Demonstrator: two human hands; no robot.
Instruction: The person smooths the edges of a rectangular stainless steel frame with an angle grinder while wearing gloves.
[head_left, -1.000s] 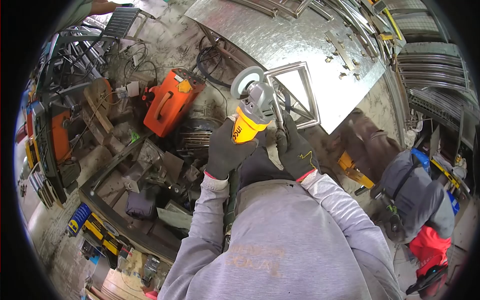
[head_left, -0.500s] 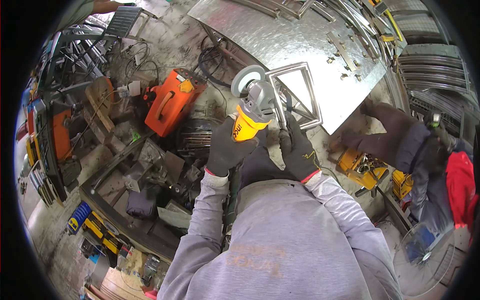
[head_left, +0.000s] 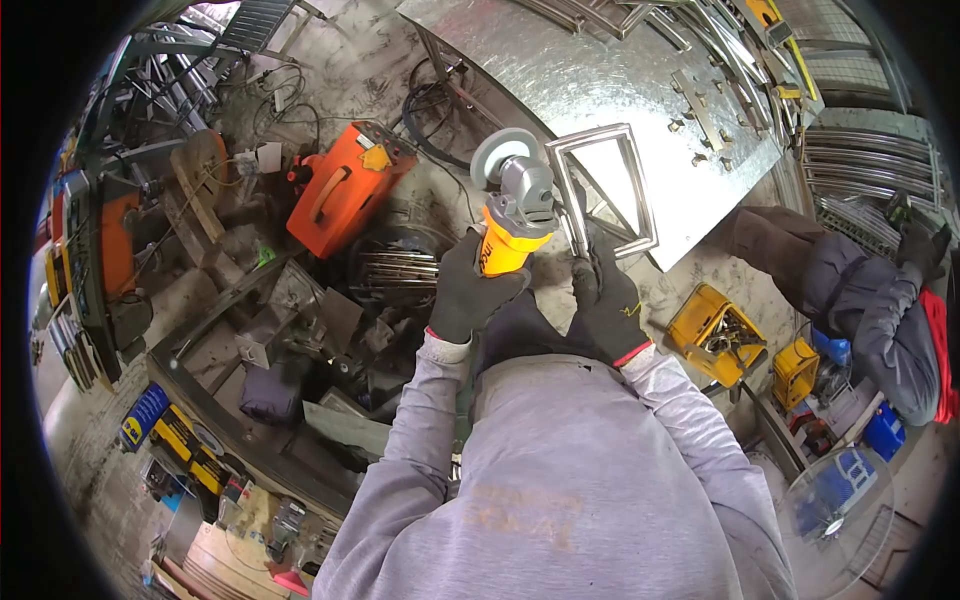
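Left hand (head_left: 470, 295), in a dark glove, is clenched around the yellow body of the angle grinder (head_left: 510, 215); its disc (head_left: 503, 153) sits above the hand, just left of the steel frame (head_left: 605, 190). Right hand (head_left: 607, 305), also gloved, grips the frame's lower end, holding it upright beside the grinder. Galvanised sheet (head_left: 600, 70) lies beyond both hands; orange welder (head_left: 345, 190) well left of the left hand. Risk, as judged: the frame is hand-held, not clamped, so the disc could snatch it and kick toward the right hand's fingers. Versus 0.5 s ago: grip unchanged on both sides; the co-worker (head_left: 850, 290) to the right has shifted farther away, uncovering the yellow toolbox (head_left: 715, 335).
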